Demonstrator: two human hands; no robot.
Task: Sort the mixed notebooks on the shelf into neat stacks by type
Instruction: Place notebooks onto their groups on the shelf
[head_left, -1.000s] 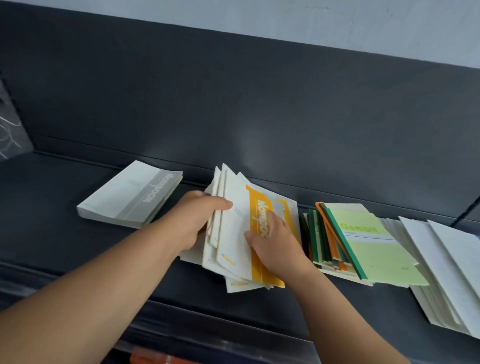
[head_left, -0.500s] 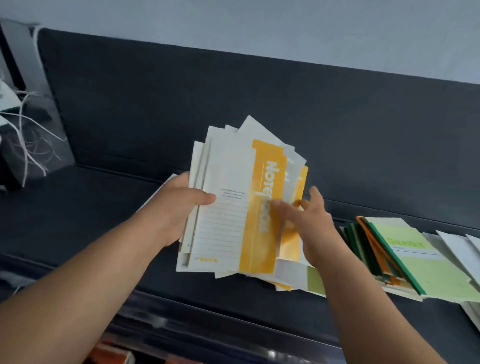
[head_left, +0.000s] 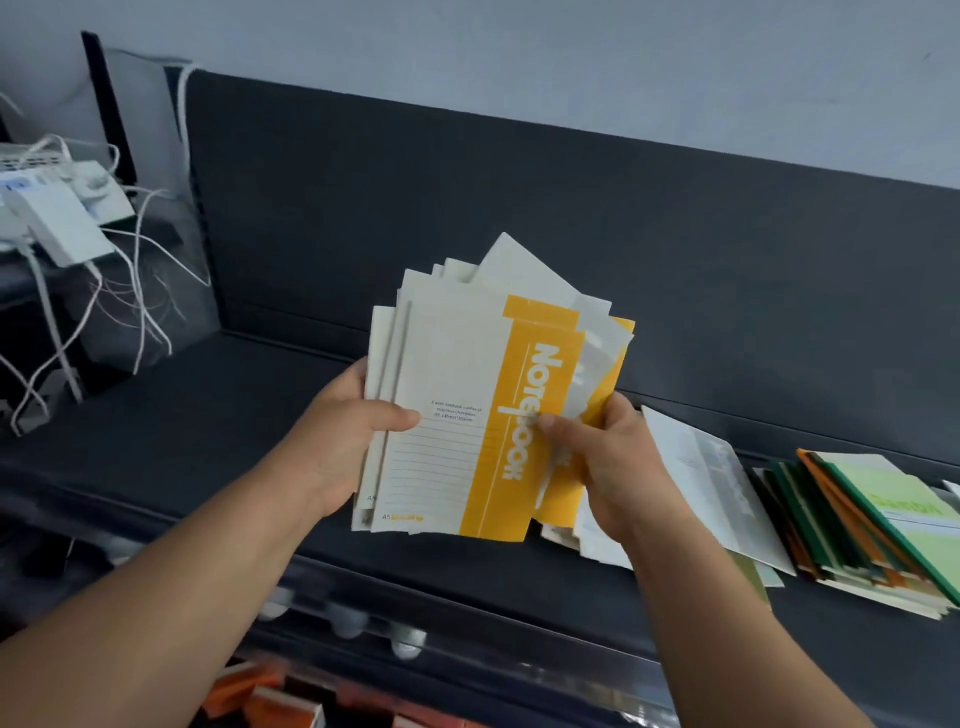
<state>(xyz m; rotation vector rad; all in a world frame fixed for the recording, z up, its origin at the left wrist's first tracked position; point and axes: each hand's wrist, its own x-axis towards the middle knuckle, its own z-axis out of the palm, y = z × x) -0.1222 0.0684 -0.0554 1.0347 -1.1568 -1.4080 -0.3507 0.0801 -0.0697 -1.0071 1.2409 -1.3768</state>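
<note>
I hold a fanned bundle of white and yellow notebooks (head_left: 457, 395) upright above the dark shelf (head_left: 218, 415). My left hand (head_left: 343, 436) grips its left edge, thumb across the front cover. My right hand (head_left: 608, 467) pinches the right side of the bundle, fingers curled round the yellow covers. A white and grey notebook (head_left: 711, 483) lies flat on the shelf to the right. Beyond it sits a slanted stack of green and orange notebooks (head_left: 872, 525) with a light green cover on top.
White boxes with tangled white cords (head_left: 78, 223) hang at the far left behind a clear divider (head_left: 156, 208). The shelf's dark back panel (head_left: 571, 218) rises behind the bundle. Orange items (head_left: 270, 696) show on a lower shelf under the front edge.
Both hands lifted the white and yellow bundle off the shelf and raised it upright. The view swung left, bringing the cords into sight; the right hand closed on the bundle's right side.
</note>
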